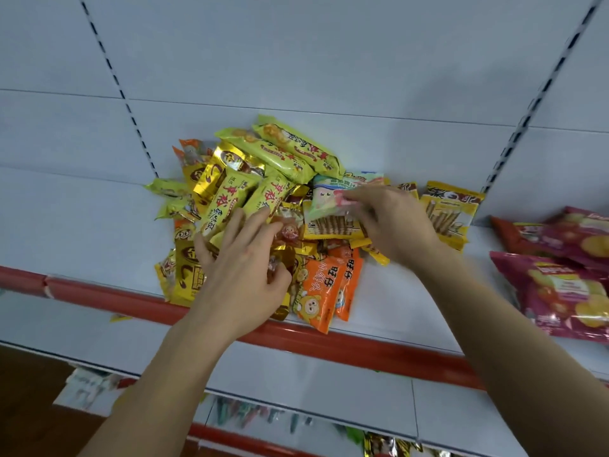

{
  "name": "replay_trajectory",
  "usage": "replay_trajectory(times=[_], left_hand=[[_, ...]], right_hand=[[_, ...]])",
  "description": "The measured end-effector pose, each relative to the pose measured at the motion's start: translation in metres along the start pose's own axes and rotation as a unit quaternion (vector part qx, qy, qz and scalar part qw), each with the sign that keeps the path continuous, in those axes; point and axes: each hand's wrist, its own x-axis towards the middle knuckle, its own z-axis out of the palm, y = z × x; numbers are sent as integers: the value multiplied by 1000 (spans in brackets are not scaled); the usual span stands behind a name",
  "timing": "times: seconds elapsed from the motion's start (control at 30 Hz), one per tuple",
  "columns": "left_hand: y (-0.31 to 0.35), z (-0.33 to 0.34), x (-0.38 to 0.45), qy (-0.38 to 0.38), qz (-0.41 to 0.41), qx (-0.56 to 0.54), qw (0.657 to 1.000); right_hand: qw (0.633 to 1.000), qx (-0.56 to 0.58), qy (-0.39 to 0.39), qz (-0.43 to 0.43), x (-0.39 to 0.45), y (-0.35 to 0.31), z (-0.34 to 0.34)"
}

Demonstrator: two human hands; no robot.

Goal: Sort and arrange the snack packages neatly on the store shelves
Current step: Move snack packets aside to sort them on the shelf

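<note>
- My left hand (244, 268) lay spread over the snack pile (263, 206), fingers loosely extended, touching yellow packets; thumb pinched nothing I could confirm.
- My right hand (392, 222) pinched a pale green packet (329, 201) atop the heap.
- The pile sat mid-shelf (82, 225), reaching the red front edge (362, 347).
- Bare shelf lay left; pink bags (566, 285) crowded the right.

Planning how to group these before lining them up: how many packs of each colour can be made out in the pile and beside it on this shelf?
Partly buried pile, so counts are what shows:
Yellow-green long packs: 6
Gold foil packs: 3
Orange packs: 4
Yellow stick-biscuit packs: 2
Pale green pack, held by the right hand: 1
Pink-red bags: 3
Total: 19
</note>
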Motion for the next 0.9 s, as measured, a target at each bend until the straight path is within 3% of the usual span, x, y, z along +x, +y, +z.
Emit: replay_trajectory(times=[0.1, 0.23, 0.3, 0.37, 0.43, 0.53, 0.57, 0.6, 0.7, 0.77, 0.87, 0.9], left_hand=[[0, 1, 4, 15, -1, -3, 1000], [8, 1, 13, 90, 38, -40, 994], [18, -1, 19, 131, 76, -110, 982], [32, -3, 25, 95, 83, -237, 963], [51, -6, 30, 5, 46, -421, 906], [72, -9, 45, -100, -74, -684, 719], [76, -10, 48, -101, -90, -724, 676], [78, -11, 51, -88, -103, -748, 650], [74, -10, 56, -20, -152, -758, 634], [70, -8, 55, -3, -157, -762, 628], [68, -7, 48, -16, -155, -752, 640], [69, -5, 46, -24, -156, -751, 641]], right_hand=[[991, 59, 120, 21, 0, 3, -10], [975, 91, 201, 36, 1, 5, -38], [963, 102, 246, 33, -2, 1, -53], [953, 108, 282, 24, -9, -9, -66], [950, 116, 290, 8, -18, -21, -75], [957, 121, 255, -67, -36, -32, -73], [961, 117, 234, -89, -41, -33, -69], [966, 114, 211, -94, -46, -34, -66], [974, 129, 186, -9, -56, -37, -57], [938, 268, 197, 99, -61, -38, -53], [786, 562, 144, 213, -62, -39, -51], [770, 584, 122, 225, -63, -38, -52]])
